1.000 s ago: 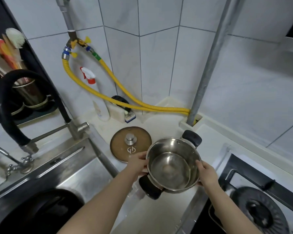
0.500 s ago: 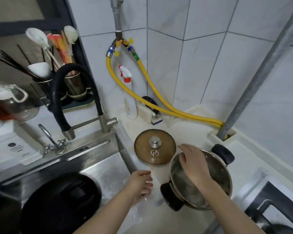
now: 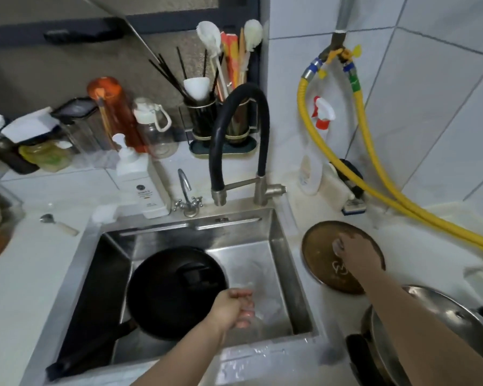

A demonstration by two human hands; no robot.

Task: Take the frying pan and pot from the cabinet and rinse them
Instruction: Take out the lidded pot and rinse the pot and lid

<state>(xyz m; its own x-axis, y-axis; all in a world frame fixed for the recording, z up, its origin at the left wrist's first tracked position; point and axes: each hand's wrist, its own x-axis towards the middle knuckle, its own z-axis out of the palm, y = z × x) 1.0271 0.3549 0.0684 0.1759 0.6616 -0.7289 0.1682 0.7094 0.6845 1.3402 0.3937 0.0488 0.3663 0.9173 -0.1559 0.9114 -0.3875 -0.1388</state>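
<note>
The frying pan [image 3: 176, 292] lies in the steel sink [image 3: 287, 246], its handle pointing to the near left corner, ready for rinsing under the black-hosed faucet [image 3: 239, 140], which shows no running water. The steel pot [image 3: 418, 327] stands on the white worktop [image 3: 418, 238] at the right, beside the sink, probably waiting its turn. Just behind it lies its brown lid [image 3: 319, 256]. The right hand [image 3: 357, 253] rests on the lid's centre with fingers curled over the knob, seemingly gripping it. The left hand [image 3: 232, 306] hangs over the sink, fingers loosely curled, holding nothing. White tiles back the corner; 2 yellow hoses [image 3: 374, 179] trail down the wall, and a utensil holder [image 3: 221, 118] stands behind the faucet.
</note>
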